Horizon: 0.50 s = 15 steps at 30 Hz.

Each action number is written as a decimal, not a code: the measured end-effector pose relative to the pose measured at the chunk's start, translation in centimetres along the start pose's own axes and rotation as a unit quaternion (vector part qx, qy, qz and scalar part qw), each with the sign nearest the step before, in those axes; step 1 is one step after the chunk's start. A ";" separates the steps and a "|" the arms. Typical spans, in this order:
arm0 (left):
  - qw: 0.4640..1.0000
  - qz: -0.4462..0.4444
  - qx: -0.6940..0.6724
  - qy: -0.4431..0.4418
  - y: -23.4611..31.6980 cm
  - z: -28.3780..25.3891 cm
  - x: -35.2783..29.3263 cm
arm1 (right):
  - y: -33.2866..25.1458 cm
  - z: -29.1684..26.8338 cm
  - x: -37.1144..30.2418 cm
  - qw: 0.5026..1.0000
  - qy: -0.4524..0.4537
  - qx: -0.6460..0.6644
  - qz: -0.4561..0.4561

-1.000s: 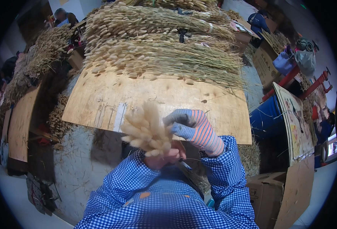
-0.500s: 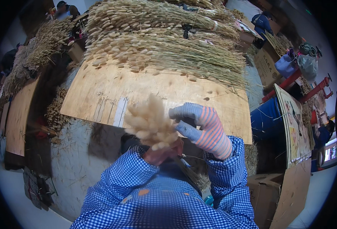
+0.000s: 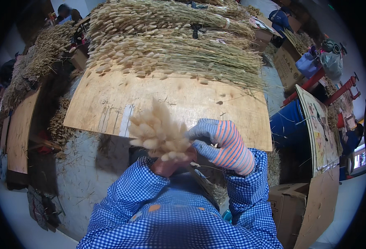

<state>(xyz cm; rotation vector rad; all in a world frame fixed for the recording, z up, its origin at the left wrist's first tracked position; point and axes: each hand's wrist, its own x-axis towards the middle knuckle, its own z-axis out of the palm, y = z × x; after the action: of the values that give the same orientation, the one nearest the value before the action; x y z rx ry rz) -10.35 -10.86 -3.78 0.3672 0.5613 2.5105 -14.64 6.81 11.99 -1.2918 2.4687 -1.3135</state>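
Observation:
My left hand (image 3: 166, 166), bare, is closed around the stems of a bunch of fluffy cream bunny tail grass (image 3: 156, 130). The heads fan upward and to the left above the fist, near the table's front edge. Just right of the bunch is my right hand (image 3: 222, 143), in a grey glove with pink and blue stripes. Its fingers are curved, thumb and forefinger a little apart, tips at the bunch's right side. A small pale bit shows by its palm; I cannot tell what it is. Stems hang below my left hand, partly hidden.
A wooden tabletop (image 3: 162, 93) lies ahead, with a white strip (image 3: 127, 120) at its front edge. Heaps of bunny tail grass (image 3: 150, 45) cover its far part. At right are a blue barrel (image 3: 290, 128), cardboard boxes (image 3: 288, 207) and a board (image 3: 313, 128). Co-workers (image 3: 280, 20) are farther back.
The bunch and my left hand have shifted slightly left. My right hand's thumb and fingers have drawn closer together, beside the bunch. The view has tilted a little.

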 end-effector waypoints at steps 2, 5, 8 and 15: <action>0.992 0.034 -0.016 -0.123 -0.3 -0.7 0.1 | -0.3 -0.1 -0.2 1.000 -0.013 -0.022 0.011; 0.997 0.041 -0.001 -0.068 -1.0 -1.0 0.0 | -0.4 0.2 -0.2 0.996 -0.026 -0.091 0.001; 0.992 0.049 -0.053 -0.107 -0.9 -0.7 0.1 | -0.3 0.3 -0.2 0.997 -0.004 -0.074 -0.004; 0.990 0.089 0.109 -0.002 -1.6 -1.2 -1.6 | -2.0 0.5 -2.5 1.000 0.022 -0.007 -0.004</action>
<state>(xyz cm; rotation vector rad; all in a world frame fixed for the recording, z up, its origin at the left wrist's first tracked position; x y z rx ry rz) -8.76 -10.93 -5.83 0.5240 0.8375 2.6235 -11.51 7.65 12.27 -1.2896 2.5098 -1.3440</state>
